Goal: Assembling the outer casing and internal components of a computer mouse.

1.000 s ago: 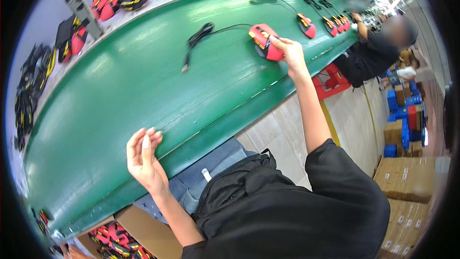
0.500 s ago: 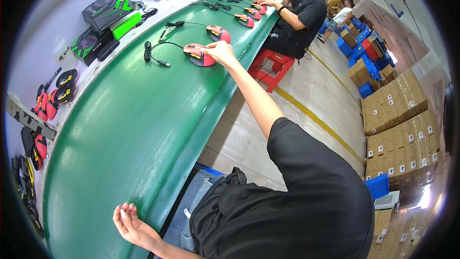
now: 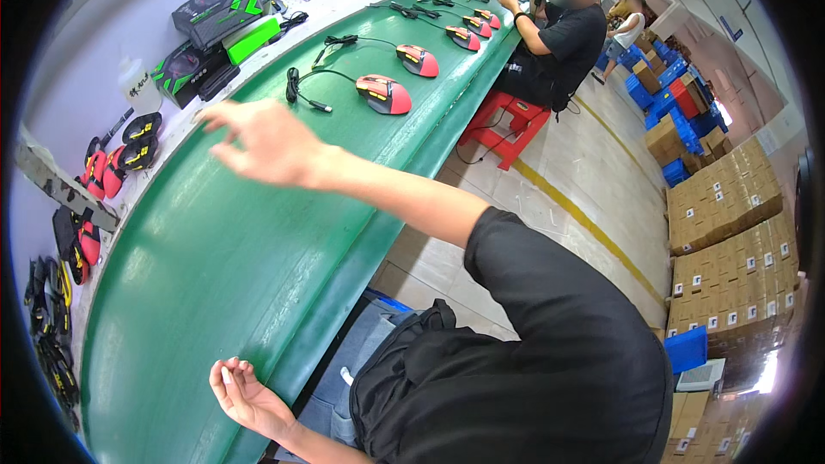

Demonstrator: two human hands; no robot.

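My right hand (image 3: 271, 144) is lifted over the green belt (image 3: 258, 241), blurred by motion. Its fingers are apart and hold nothing, pointing toward the far-left shelf edge. The nearest red-and-black computer mouse (image 3: 384, 94) sits on the belt beyond that hand, its cable (image 3: 296, 86) bundled beside it. A second mouse (image 3: 418, 60) lies just farther along. At the belt's near edge, my left hand (image 3: 247, 397) rests palm up, its fingers loosely curled around nothing.
Several more mice (image 3: 464, 37) line the belt toward a seated person (image 3: 563, 43) on a red stool (image 3: 503, 125). Along the left shelf are black-and-green boxes (image 3: 215, 13), a white bottle (image 3: 137, 86) and loose mouse parts (image 3: 107, 172). Stacked cartons (image 3: 730, 198) stand at right.
My right hand has let go of the nearest mouse and swung left across the belt, with its fingers spreading. My left hand stays near the belt edge. The view has shifted slightly.
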